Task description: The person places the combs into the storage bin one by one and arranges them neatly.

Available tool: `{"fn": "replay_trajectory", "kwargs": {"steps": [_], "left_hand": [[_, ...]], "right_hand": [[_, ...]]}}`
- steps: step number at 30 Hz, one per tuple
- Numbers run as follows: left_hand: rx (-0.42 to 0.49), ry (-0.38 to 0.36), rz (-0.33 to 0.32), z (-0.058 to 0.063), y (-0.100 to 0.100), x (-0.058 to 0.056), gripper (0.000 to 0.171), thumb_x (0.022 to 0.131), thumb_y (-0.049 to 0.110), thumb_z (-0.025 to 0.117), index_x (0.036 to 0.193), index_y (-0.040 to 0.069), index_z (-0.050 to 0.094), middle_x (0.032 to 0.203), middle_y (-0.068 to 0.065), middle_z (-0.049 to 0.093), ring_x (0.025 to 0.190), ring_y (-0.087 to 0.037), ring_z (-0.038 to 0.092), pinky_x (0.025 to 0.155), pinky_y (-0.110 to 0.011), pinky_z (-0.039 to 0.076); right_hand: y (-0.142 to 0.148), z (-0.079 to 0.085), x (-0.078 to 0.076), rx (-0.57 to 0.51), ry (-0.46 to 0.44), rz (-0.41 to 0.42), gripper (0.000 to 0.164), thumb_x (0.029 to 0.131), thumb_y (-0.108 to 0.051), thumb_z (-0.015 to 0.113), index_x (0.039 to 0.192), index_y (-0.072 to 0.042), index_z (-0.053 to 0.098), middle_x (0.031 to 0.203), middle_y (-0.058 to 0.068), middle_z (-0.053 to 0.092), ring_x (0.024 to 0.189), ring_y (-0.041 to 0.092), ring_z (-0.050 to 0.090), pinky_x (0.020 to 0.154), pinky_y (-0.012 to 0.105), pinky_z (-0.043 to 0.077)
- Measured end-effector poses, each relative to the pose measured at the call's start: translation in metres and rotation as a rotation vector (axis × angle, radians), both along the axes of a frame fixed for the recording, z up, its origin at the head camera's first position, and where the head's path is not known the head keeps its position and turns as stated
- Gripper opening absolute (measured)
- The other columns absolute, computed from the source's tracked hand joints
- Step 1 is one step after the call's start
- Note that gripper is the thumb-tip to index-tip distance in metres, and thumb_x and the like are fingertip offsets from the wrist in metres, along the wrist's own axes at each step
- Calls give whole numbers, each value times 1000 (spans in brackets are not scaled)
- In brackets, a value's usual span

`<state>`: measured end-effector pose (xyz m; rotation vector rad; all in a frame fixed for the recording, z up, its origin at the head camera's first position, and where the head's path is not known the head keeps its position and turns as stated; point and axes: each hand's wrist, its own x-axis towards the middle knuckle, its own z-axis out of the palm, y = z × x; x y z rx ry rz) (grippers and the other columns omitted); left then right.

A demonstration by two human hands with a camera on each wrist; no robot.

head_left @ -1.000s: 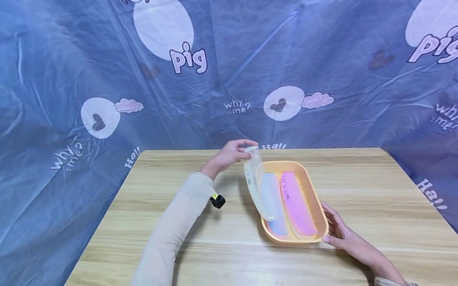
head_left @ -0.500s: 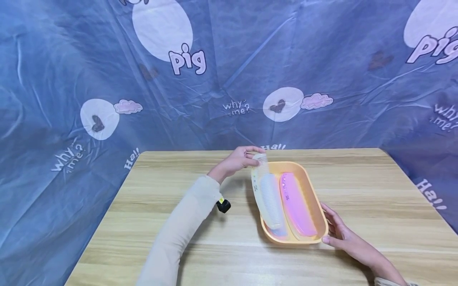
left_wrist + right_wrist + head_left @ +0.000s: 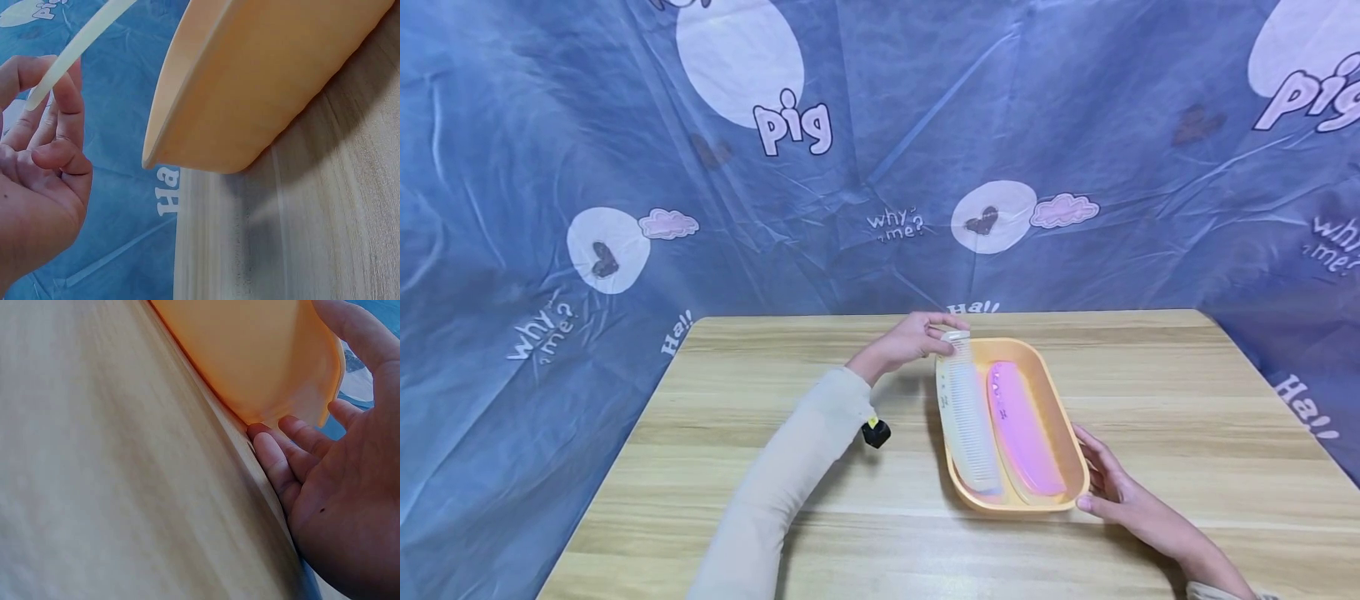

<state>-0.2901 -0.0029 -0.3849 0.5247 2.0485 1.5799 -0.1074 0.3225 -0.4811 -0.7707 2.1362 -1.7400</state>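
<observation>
My left hand (image 3: 913,340) pinches the top end of a pale yellow, see-through comb (image 3: 966,421) between thumb and fingers. The comb slants down into the left side of an orange plastic basin (image 3: 1047,385). Its lower end overlaps a blue-and-pink comb that is now nearly hidden under it. To the right in the basin lies a pink comb (image 3: 1022,433), with a pale yellow edge showing along its left side. My right hand (image 3: 1123,500) rests against the basin's right front corner, thumb near the rim and fingers loosely bent against the outer wall (image 3: 262,362).
The basin stands on a wood-grain table (image 3: 775,358). A blue printed cloth (image 3: 865,167) hangs behind and at the sides. A small black device (image 3: 876,432) sits at the left sleeve's cuff.
My left hand has moved right and slightly toward me, lowering the pale yellow comb from over the basin's left rim into its left side. The right hand and basin have stayed put.
</observation>
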Motion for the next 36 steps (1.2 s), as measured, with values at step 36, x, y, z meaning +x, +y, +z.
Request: {"fn": "replay_trajectory", "kwargs": {"steps": [36], "left_hand": [[-353,217,-23,-16,22,-4,39,79,7,75,117,12,67,103,-4,66,90,-11,58,78,-20,46]], "right_hand": [[1,-4,-2,-4,18,-6,85,91,11,49,155,-12,-2,150,-28,20,129,-18,30,97,7,34]]}}
